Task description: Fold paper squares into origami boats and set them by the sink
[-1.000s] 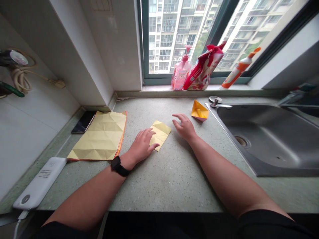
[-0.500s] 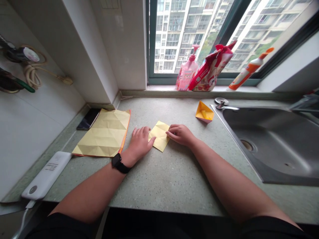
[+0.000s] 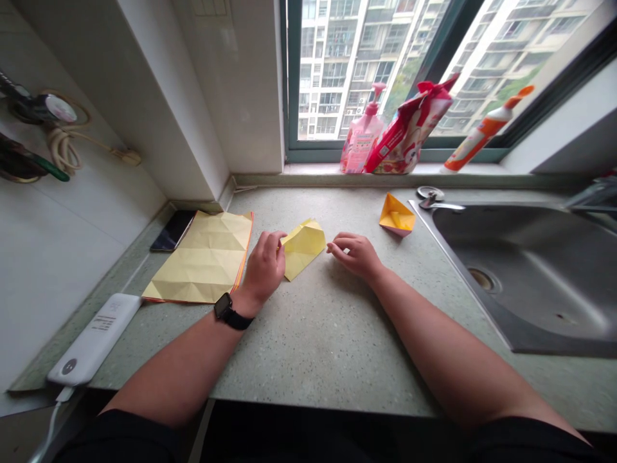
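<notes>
Between my hands is a small piece of creased yellow origami paper (image 3: 304,246), tilted up from the counter with its right part bent. My left hand (image 3: 264,265), with a black watch at the wrist, pinches the paper's left edge between thumb and fingers. Just right of the paper, apart from it, my right hand (image 3: 357,256) has its fingers curled, thumb and fingertips close together, and nothing shows in them. A stack of larger creased yellow sheets (image 3: 202,257) with orange-red edges lies to the left of my left hand.
A folded orange paper box (image 3: 397,215) stands near the steel sink (image 3: 501,347) at right. A phone (image 3: 173,230) and a white power bank (image 3: 96,337) are at left. On the sill stand a pink pump bottle (image 3: 361,145), a red bag (image 3: 409,135) and an orange-white bottle (image 3: 482,135).
My left hand has lifted and tilted the paper, which lay flat, and turned it. My right hand has let go of the paper's right side.
</notes>
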The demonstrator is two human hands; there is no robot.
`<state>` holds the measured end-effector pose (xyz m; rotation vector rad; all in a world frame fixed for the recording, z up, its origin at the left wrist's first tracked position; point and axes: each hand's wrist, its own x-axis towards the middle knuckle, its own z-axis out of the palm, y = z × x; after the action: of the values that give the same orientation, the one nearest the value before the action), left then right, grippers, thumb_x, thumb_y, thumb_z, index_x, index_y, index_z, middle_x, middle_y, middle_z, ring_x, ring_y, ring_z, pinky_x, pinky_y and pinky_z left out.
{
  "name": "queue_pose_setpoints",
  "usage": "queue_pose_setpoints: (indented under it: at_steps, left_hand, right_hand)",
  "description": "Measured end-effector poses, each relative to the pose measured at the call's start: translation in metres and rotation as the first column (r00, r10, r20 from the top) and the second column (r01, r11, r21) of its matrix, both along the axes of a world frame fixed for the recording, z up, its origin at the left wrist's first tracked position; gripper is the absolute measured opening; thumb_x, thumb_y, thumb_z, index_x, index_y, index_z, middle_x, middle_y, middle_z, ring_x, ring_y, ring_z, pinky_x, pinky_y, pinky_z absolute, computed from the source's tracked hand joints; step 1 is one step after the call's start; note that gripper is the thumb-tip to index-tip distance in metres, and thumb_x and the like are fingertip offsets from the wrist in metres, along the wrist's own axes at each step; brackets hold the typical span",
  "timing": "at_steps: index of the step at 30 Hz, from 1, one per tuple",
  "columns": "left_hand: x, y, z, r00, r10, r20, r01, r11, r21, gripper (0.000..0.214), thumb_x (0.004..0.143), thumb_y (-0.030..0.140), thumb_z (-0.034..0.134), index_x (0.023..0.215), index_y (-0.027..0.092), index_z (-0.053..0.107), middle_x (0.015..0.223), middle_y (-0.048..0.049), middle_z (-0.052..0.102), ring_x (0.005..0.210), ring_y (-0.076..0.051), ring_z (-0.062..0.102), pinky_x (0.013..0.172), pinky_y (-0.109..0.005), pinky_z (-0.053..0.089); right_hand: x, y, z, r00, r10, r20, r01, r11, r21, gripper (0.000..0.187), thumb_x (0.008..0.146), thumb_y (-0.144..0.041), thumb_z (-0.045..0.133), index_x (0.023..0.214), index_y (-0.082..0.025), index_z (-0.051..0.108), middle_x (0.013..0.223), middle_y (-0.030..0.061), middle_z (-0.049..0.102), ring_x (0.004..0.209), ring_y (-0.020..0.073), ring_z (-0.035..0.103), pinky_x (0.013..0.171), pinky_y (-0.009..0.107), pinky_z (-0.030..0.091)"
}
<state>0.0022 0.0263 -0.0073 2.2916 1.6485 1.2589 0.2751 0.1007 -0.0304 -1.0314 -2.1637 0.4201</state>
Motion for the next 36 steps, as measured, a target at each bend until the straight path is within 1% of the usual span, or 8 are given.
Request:
queue_pose_setpoints:
  at_steps: [3,6,10,13,17,20,27,36]
  left_hand:
    - [-0.003,-0.005,0.006,0.994,-0.061,-0.088,0.067,0.995,0.069,0.037,0.107,0.008,0.046,0.138,0.024,0.057,0.121,-0.0106,0.066,0.118,-0.026,0.068,0.107,-0.046,0.060]
    - [0.001,-0.014,0.006,0.959,-0.239,-0.154,0.245,0.969,0.020,0.054,0.105,0.006,0.047,0.152,0.032,0.050,0.141,-0.0107,0.063,0.133,-0.027,0.064,0.114,-0.048,0.059]
    - [0.012,-0.019,-0.004,0.878,-0.470,-0.090,0.457,0.879,-0.134,0.087,0.096,0.003,0.053,0.173,0.033,0.022,0.162,-0.0142,0.053,0.148,-0.030,0.057,0.121,-0.050,0.056]
    - [0.016,-0.017,-0.012,0.844,-0.534,-0.056,0.503,0.823,-0.262,0.100,0.088,0.003,0.060,0.176,0.029,0.019,0.166,-0.0151,0.052,0.151,-0.032,0.055,0.127,-0.053,0.051]
    - [0.014,-0.012,-0.021,0.809,-0.554,-0.194,0.468,0.809,-0.356,0.066,0.096,0.013,0.064,0.160,0.025,0.054,0.166,-0.0160,0.054,0.157,-0.035,0.049,0.133,-0.061,0.039]
    - [0.012,-0.010,-0.025,0.814,-0.519,-0.263,0.401,0.828,-0.393,0.050,0.104,0.016,0.056,0.153,0.023,0.061,0.168,-0.0163,0.053,0.160,-0.035,0.046,0.134,-0.065,0.034]
    - [0.009,-0.003,-0.031,0.911,-0.308,-0.273,0.218,0.924,-0.315,0.048,0.104,0.016,0.048,0.151,0.018,0.062,0.163,-0.0184,0.058,0.156,-0.032,0.050,0.131,-0.062,0.039]
    - [0.011,-0.003,-0.027,0.925,-0.290,-0.247,0.215,0.933,-0.290,0.041,0.110,0.028,0.051,0.147,0.016,0.065,0.152,-0.0178,0.067,0.144,-0.032,0.061,0.125,-0.056,0.049]
  right_hand:
    - [-0.002,0.002,-0.005,0.989,-0.092,-0.116,0.091,0.996,-0.017,0.026,0.100,-0.042,0.064,0.117,-0.025,0.074,0.091,0.0046,0.074,0.076,0.0215,0.070,0.075,0.037,0.060]
    - [-0.003,0.004,-0.011,0.963,-0.133,-0.233,0.136,0.991,-0.002,0.071,0.092,-0.041,0.070,0.158,-0.027,0.048,0.123,0.0108,0.072,0.100,0.0275,0.074,0.088,0.046,0.065]
    - [0.000,0.009,-0.017,0.952,-0.172,-0.255,0.174,0.985,-0.014,0.087,0.086,-0.024,0.060,0.169,-0.030,0.033,0.142,0.0154,0.064,0.128,0.0343,0.067,0.105,0.058,0.059]
    - [0.003,0.014,-0.021,0.931,-0.256,-0.259,0.235,0.966,-0.110,0.093,0.080,-0.018,0.055,0.170,-0.032,0.034,0.141,0.0140,0.067,0.126,0.0364,0.067,0.105,0.064,0.058]
    - [0.005,0.020,-0.023,0.900,-0.337,-0.275,0.308,0.940,-0.144,0.084,0.081,-0.018,0.050,0.164,-0.029,0.044,0.134,0.0136,0.071,0.121,0.0350,0.069,0.101,0.061,0.060]
    - [0.007,0.018,-0.017,0.890,-0.352,-0.289,0.340,0.936,-0.093,0.065,0.092,-0.023,0.047,0.157,-0.026,0.052,0.130,0.0137,0.073,0.123,0.0335,0.069,0.105,0.057,0.059]
    - [0.002,-0.001,0.003,0.990,0.097,-0.105,-0.096,0.995,0.019,0.044,0.103,-0.062,0.059,0.124,-0.028,0.077,0.127,0.0123,0.076,0.125,0.0344,0.068,0.114,0.055,0.053]
    - [-0.005,0.004,-0.008,0.959,0.278,0.053,-0.277,0.961,-0.024,0.021,0.092,-0.024,0.065,0.102,-0.028,0.083,0.109,0.0082,0.082,0.106,0.0283,0.076,0.102,0.049,0.059]
